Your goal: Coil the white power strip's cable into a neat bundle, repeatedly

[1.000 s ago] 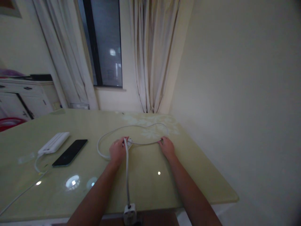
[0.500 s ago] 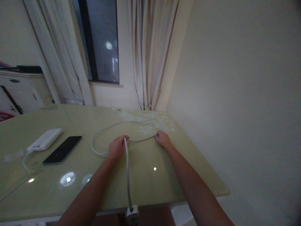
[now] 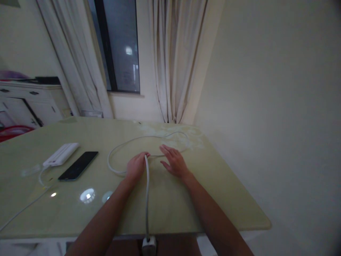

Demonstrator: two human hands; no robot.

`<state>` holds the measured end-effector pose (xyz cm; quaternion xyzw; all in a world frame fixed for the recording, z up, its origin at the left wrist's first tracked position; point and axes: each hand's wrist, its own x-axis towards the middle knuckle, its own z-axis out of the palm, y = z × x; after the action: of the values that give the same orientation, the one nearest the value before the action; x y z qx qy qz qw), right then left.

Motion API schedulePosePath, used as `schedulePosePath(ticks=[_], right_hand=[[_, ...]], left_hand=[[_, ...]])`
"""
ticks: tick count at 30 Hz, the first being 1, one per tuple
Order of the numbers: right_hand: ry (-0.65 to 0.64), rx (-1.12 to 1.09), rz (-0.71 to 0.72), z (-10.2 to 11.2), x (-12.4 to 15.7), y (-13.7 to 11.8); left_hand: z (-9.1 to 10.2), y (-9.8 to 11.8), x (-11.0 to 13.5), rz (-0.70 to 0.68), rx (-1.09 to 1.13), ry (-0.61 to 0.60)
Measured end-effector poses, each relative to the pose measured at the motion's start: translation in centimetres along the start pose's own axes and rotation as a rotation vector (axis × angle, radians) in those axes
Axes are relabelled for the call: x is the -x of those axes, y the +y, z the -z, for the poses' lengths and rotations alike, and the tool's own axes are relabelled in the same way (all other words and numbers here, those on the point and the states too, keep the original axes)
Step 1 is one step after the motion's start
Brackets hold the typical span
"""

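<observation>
A long white cable (image 3: 128,141) lies in a wide loop on the pale green tabletop (image 3: 226,199). My left hand (image 3: 136,166) is closed around part of it, near the middle of the table. From that grip a thicker length runs down over the near table edge to a white plug block (image 3: 149,246), which hangs there. My right hand (image 3: 173,160) hovers just right of the left one, its fingers stretched out and thumb apart, holding nothing. Behind its fingertips a thin stretch of the cable passes.
Left of my hands lie a dark phone (image 3: 79,166) and a white power bank (image 3: 61,155) with its own thin cord (image 3: 23,210). A wall (image 3: 266,106) borders the table's right side. Curtains (image 3: 176,64) and a cabinet (image 3: 34,103) stand behind.
My right hand has let go of the cable, opened its fingers and come left toward my left hand. The left hand keeps its grip. The whole view has shifted slightly.
</observation>
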<state>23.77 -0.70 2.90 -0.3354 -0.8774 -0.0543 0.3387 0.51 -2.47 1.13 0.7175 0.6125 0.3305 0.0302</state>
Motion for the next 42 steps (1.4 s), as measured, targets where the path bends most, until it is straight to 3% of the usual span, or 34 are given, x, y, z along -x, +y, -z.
schedulePosePath(ticks=[3,6,9,12,15,17,21,24,28,34,36,39,42], right_hand=[[0.005,-0.058,0.366,-1.2,-0.8,-5.0],[0.065,-0.123,0.622,-3.3,-0.8,-8.6],[0.048,-0.185,0.683,-4.1,-0.3,-9.5],[0.163,-0.343,0.391,-2.9,-0.1,-8.3],[0.465,-0.617,-0.133,-0.6,-0.7,-6.4],[0.643,-0.748,-0.444,0.5,-1.2,-5.0],[0.785,-0.851,-0.751,1.0,-1.6,-2.1],[0.804,-0.914,-0.888,0.3,-1.2,0.2],[0.763,-0.904,-1.047,0.3,-0.5,3.0],[1.059,-0.384,-0.924,2.2,0.8,5.0],[1.064,-0.445,-0.917,2.7,0.9,4.9],[1.081,-0.713,-0.908,3.1,0.6,4.7],[1.197,-0.898,-0.943,3.4,0.3,4.9]], left_hand=[[0.3,0.0,0.2,0.006,0.025,-0.026],[0.4,-0.1,0.1,0.030,0.053,-0.027],[-0.1,-0.3,-0.2,0.042,0.090,0.025],[-0.7,-0.6,-0.7,-0.018,0.135,0.030],[-0.7,-0.8,-0.7,-0.088,0.043,0.043],[-0.4,-0.8,-0.5,-0.056,-0.077,0.049],[0.1,-1.2,0.1,0.060,-0.194,-0.079],[0.0,-1.4,0.1,-0.013,-0.141,-0.146],[-0.3,-1.3,-0.2,-0.099,-0.050,-0.098],[-0.4,-1.1,-0.5,-0.088,0.041,0.072],[-0.6,-1.3,-0.7,-0.091,0.084,0.135],[-1.1,-1.6,-0.9,-0.071,0.139,0.227],[-1.5,-1.9,-1.0,0.003,0.168,0.278]])
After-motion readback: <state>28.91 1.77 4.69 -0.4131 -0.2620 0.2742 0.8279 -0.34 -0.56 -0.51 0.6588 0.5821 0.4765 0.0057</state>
